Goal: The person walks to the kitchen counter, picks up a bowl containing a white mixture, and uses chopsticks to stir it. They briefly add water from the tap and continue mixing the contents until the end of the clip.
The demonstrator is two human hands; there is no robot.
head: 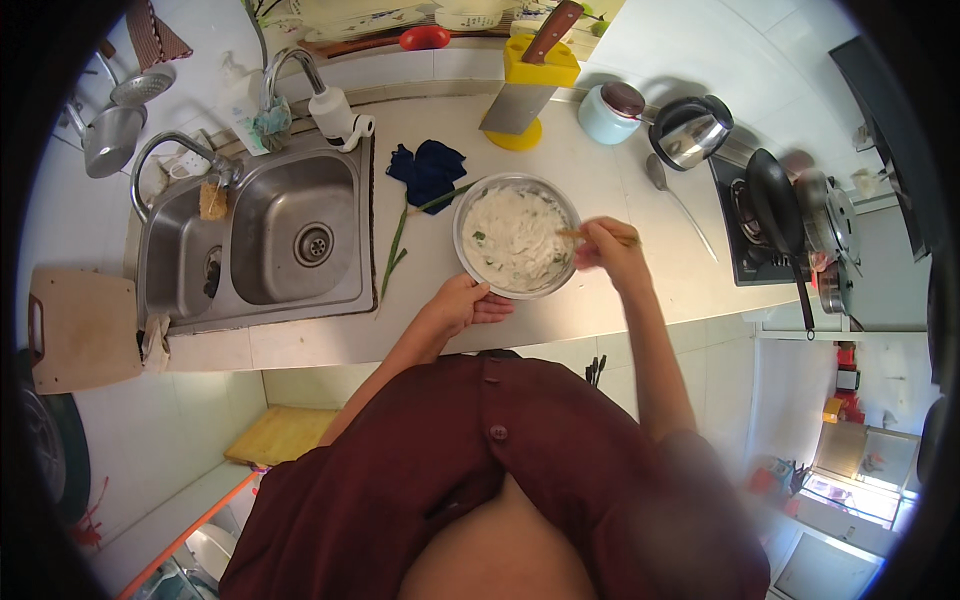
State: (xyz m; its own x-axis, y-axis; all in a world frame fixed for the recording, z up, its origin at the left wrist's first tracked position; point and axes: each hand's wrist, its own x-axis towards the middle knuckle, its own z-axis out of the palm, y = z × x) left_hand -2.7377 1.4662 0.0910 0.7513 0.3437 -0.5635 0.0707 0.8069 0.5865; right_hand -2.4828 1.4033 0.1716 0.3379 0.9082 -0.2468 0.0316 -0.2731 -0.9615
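A round metal bowl (460, 255) stands on the counter in front of me, filled with a thick, pale batter (517, 236) flecked with green pieces. My left hand (466, 306) grips the bowl's near-left rim, thumb on top and fingers at its side. In my right hand (611, 251) is a pair of wooden chopsticks (574, 234), whose tips reach into the batter at the bowl's right side. Slight blur covers the right fingers. Green scallion stalks (394, 251) lie left of the bowl, one running to its rim.
A double-basin steel sink (300, 225) is at left, and a dark blue cloth (429, 174) lies behind the scallions. Behind the bowl, a cleaver (517, 109) stands in a yellow knife holder (541, 64). Rightward are a spoon (679, 202), a kettle (686, 135) and a wok (772, 199) on the stove.
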